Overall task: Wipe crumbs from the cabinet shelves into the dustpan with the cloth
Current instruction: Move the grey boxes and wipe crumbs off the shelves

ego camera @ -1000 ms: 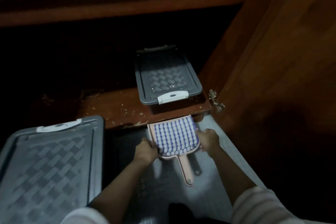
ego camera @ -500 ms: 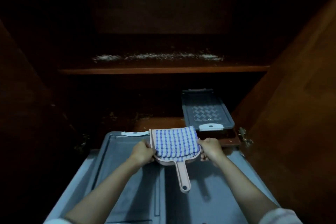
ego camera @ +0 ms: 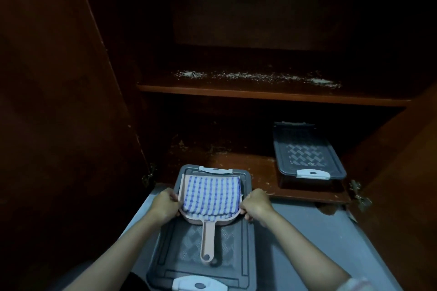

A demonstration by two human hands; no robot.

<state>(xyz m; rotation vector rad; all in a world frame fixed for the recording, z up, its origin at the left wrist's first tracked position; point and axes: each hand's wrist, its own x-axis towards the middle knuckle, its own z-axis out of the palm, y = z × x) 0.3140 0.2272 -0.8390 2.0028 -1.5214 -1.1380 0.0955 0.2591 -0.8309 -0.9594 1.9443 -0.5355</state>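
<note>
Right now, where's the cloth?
Head view, lower centre: the cloth lies folded in the dustpan, which the left hand and right hand grip over the grey box lid.

Setting: domestic storage, most likely a home.

Evidence:
- A dark red-brown wooden cabinet [ego camera: 260, 30] stands open, with its left door [ego camera: 59, 101] and right door [ego camera: 406, 149] swung out on small brass hinges [ego camera: 148, 176].
- The upper wooden shelf [ego camera: 272, 94] carries a band of pale crumbs [ego camera: 255, 76].
- The lower wooden shelf [ego camera: 248, 168] holds a grey plastic storage box with a white latch [ego camera: 307, 151].
- A second grey latch-lid box [ego camera: 179, 243] sits on the grey floor [ego camera: 319, 243] in front.
- Household cleaning kit is present: a pink plastic dustpan [ego camera: 208, 238] with a folded blue-and-white checked cloth [ego camera: 211, 194] in it.

Light is dim, and the cabinet's back is not resolved.
</note>
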